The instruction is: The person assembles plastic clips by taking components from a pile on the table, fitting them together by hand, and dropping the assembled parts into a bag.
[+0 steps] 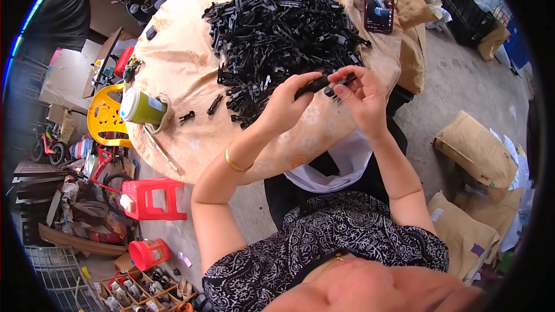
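Nearest the person, a white bag (354,156) is hanging open below the table edge, on the near side of the pile; its position is keeping it within easy reach of both hands. Above it, the left hand (287,103) is gripping a dark long piece (316,84), apparently steadying it. The right hand (365,97) is pinching a small black part (342,82) close against that piece, seemingly for fine fingertip control; whether the two are touching cannot be told. Both are being held over the pile's near right edge.

Two loose parts (214,104) are lying just left of the pile, apart from it. Farther left, a green cup (144,110) is standing near the table's rim, probably to stay clear of the work. The pile of black parts (283,40) is covering the table (173,63) centre, likely for reach. Right of the pile's far end, a phone (379,3) is standing propped, its screen facing the person, presumably for hands-free viewing.
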Demonstrator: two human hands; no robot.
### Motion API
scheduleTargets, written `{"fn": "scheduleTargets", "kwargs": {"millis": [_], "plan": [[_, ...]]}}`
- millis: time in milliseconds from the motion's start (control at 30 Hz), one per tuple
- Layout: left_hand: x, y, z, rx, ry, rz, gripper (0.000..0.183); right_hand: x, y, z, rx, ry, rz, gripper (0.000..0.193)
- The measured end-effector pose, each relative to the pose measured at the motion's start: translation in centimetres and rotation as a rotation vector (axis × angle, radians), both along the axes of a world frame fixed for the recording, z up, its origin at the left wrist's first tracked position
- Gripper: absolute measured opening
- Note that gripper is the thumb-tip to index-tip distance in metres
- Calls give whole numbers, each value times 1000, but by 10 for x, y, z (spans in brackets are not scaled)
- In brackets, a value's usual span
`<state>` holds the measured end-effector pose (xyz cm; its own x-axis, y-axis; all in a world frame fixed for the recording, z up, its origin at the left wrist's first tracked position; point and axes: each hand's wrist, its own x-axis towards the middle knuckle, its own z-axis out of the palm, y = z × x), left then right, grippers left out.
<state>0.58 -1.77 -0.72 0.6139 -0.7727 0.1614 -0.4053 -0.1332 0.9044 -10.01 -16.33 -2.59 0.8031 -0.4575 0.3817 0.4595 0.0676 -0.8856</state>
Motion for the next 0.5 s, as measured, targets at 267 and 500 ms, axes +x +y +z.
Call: {"fn": "scheduleTargets", "kwargs": {"millis": [267,500], "plan": [[-13,2,-2,-24,81,105,39,3,15,-11,25,152,-90,18],[-17,10,7,50,-39,95,40,3,15,-17,-151,130,-138,21]]}}
